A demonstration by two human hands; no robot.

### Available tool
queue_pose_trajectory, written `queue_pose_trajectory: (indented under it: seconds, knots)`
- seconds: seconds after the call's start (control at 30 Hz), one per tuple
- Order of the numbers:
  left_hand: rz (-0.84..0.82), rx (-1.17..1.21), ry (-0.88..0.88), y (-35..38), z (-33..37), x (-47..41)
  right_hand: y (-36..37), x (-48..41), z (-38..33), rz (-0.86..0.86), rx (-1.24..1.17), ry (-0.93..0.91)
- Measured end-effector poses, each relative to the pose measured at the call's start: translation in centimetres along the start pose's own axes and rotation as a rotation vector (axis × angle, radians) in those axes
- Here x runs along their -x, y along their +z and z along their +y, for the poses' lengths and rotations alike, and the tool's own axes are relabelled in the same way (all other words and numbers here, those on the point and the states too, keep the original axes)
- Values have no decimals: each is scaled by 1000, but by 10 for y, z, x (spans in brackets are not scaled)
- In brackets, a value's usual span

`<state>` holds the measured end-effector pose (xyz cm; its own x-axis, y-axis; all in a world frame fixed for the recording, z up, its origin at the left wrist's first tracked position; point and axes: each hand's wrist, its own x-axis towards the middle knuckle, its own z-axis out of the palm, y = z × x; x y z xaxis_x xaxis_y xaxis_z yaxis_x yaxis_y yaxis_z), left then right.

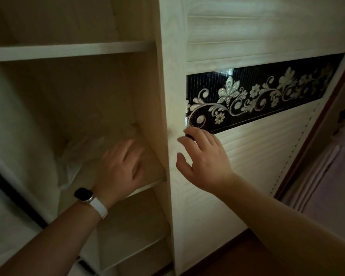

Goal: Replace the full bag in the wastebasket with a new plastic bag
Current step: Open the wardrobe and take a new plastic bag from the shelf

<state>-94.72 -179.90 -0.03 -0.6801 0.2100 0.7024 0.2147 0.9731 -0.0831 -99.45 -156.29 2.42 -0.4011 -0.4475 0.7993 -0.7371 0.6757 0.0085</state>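
1. Plastic bag [80, 156], thin and translucent, lies crumpled on the middle shelf [149, 185] of an open wardrobe. It sits to the left of the upright panel [163, 96], towards the back of the compartment.
2. The left hand [122, 166] is extended into that compartment, just left of the upright panel. It is palm down over the bag's near edge, with the fingers straight and slightly apart, and it holds nothing. The hand is blurred, so whether the fingertips touch the plastic cannot be told.
3. A smartwatch [83, 194] with a dark face and a white strap sits on the left wrist, left of the panel and outside the shelf's front edge.
4. The right hand [203, 156] hovers just right of the upright panel with its fingers spread wide, gripping nothing. Its fingertips reach the lower left corner of the black band [257, 92]; contact cannot be judged.
5. The sliding door [247, 160] stands right of the panel. It is pale and ribbed, and the glossy black band with silver flowers and scrolls crosses it.
6. An upper shelf [68, 50] and a lower shelf [131, 232] lie left of the panel, above and below the middle one.
7. Far right of the panel are a red-brown frame [311, 144] and lilac fabric [327, 186]. Dark wooden floor [237, 257] shows at the door's foot.
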Motion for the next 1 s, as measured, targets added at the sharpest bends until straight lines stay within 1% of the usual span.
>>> queue_pose_trajectory:
  seconds: [0.1,0.23,0.37,0.47,0.63,0.77,0.83,0.9,1.0]
  knots:
    - [-102,34,-136,-3,-24,34,8,8,-24,-109,-73,31]
    - [-206,12,-312,0,-53,67,29,10,-52,-254,-187,93]
    - [-207,29,-590,11,-75,87,65,9,-68,-345,-267,119]
    - [-233,56,-788,25,-93,94,99,7,-77,-464,-313,178]
    - [-165,189,-1032,54,-116,100,161,3,-88,-662,-397,333]
    - [-134,307,-1221,81,-131,106,205,4,-91,-723,-437,425]
    - [-199,251,-1289,89,-136,109,220,4,-92,-751,-442,469]
    - [-236,131,-1279,94,-141,112,229,3,-93,-793,-437,488]
    - [-182,59,-1239,100,-149,117,240,5,-94,-800,-380,377]
